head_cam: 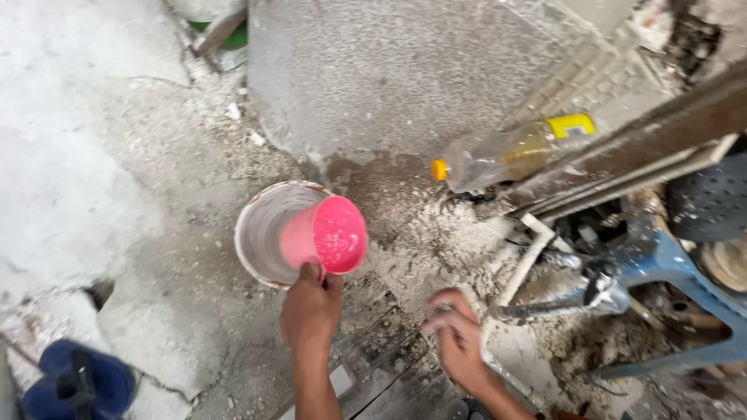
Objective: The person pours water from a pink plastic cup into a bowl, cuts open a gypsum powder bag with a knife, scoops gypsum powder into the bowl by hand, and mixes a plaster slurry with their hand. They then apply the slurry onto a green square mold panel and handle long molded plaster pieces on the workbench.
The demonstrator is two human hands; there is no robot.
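Left hand (311, 307) closed round handle of pink cup (325, 237), thumb on top, fingers wrapped under. Cup tipped on its side w/ mouth facing right & slightly near, pink inside speckled w/ white; body of cup sits over open top of small white bucket (268, 233), so any spill from the tilt drops into bucket, not onto floor. Bucket upright on dusty concrete floor (117, 194), centre-left of scene.

Right hand (455, 330) near & right of the cup, well apart from it, fingers curled in loosely; can't tell if anything pinched between them — blurred. Just beside it, white pipe (525, 264) running far-right.

Clear plastic bottle (510, 155), yellow cap & label, lies on its side further off, propped vs. slanted metal rails. Blue frame (685, 280) at right. Dark blue object (74, 381) near-left corner.
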